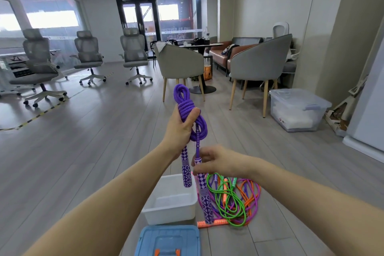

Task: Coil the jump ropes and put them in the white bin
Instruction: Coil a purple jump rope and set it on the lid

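A purple jump rope [184, 104] is wound into a coil, held up in the air by my left hand [179, 127], which is closed around the bundle. One patterned purple handle [186, 170] hangs below that hand. My right hand [216, 161] pinches the top of the other purple handle [204, 195], which dangles down. Below them on the floor stands the white bin [166, 212], with nothing in it. To its right lies a loose pile of green, orange and pink jump ropes [234, 199].
A blue box lid [168, 241] lies on the wooden floor just in front of the bin. A clear lidded storage box [297, 110] stands at the right. Armchairs [255, 64] and office chairs [133, 52] fill the far room.
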{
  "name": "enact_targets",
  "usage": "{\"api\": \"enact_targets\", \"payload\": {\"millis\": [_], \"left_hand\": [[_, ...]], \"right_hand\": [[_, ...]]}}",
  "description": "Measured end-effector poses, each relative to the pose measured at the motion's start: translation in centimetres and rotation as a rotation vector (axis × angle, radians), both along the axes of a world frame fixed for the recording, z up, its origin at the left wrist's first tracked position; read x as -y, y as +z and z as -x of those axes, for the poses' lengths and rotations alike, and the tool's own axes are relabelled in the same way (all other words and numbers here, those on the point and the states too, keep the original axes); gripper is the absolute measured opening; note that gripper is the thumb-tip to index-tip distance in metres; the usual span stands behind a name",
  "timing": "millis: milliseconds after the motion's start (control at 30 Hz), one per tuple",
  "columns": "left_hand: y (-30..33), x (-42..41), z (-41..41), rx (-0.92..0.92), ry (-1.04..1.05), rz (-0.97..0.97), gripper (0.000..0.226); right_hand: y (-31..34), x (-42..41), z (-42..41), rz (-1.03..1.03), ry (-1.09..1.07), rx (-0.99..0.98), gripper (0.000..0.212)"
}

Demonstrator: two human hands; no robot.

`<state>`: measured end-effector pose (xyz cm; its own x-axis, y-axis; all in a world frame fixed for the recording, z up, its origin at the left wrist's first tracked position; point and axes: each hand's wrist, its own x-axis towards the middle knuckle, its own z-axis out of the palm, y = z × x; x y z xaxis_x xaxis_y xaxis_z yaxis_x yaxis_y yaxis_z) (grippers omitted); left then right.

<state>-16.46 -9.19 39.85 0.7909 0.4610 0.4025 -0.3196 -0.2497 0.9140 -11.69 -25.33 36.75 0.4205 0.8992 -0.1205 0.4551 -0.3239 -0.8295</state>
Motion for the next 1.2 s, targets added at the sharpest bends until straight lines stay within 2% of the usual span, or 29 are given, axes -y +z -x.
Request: {"api": "enact_targets", "payload": {"millis": [67,167,233,333,400,500,567,633,833,967,1133,1200], "left_hand": [[0.9,-0.3,0.1,0.035,-0.001,0.096,0.035],[1.4,-0.9,0.5,0.044,-0.014,0.127,0.035],[1.2,-1.0,0.7,-0.014,-0.063,0.03,0.036],[0.4,-1.1,1.0,-0.108,-0.126,-0.165,0.025],[0.1,-1.0,1.4,-0.145,-0.168,-0.197,0.028],[0.2,-0.1,2.0,-0.218,-0.282,-0.217,0.038],[0.2,0.6,2.1,-0.26,-0.342,-0.218,0.032],[0.0,1.4,2.2,-0.281,-0.379,-0.222,0.036],[-0.4,3.2,2.0,-0.303,-0.409,-0.079,0.059],[-0.7,4.0,1.9,-0.304,-0.354,-0.107,0.044],[-1.1,4.7,1.4,-0.317,-0.315,-0.199,0.026],[-1.2,4.4,1.2,-0.321,-0.282,-0.228,0.023]], "right_hand": [[-1.0,0.0,0.2,0.044,0.005,0.108,0.023],[-1.4,0.4,-0.2,0.026,-0.088,0.165,0.024],[-1.5,0.6,-0.7,0.046,-0.083,0.12,0.03],[-0.9,1.2,-1.5,0.108,-0.07,0.134,0.05],[0.0,1.3,-2.0,-0.023,-0.184,0.136,0.045],[1.8,1.0,-2.5,-0.355,-0.439,-0.004,0.026],[2.8,0.8,-2.5,-0.503,-0.451,-0.162,0.034],[3.5,0.5,-2.1,-0.575,-0.397,-0.296,0.047],[4.1,0.2,-1.7,-0.66,-0.445,-0.354,0.047],[4.9,0.3,-1.4,-0.648,-0.539,-0.474,0.037],[5.5,1.2,-1.8,-0.553,-0.644,-0.412,0.032],[5.6,1.6,-2.1,-0.574,-0.615,-0.503,0.023]]}}
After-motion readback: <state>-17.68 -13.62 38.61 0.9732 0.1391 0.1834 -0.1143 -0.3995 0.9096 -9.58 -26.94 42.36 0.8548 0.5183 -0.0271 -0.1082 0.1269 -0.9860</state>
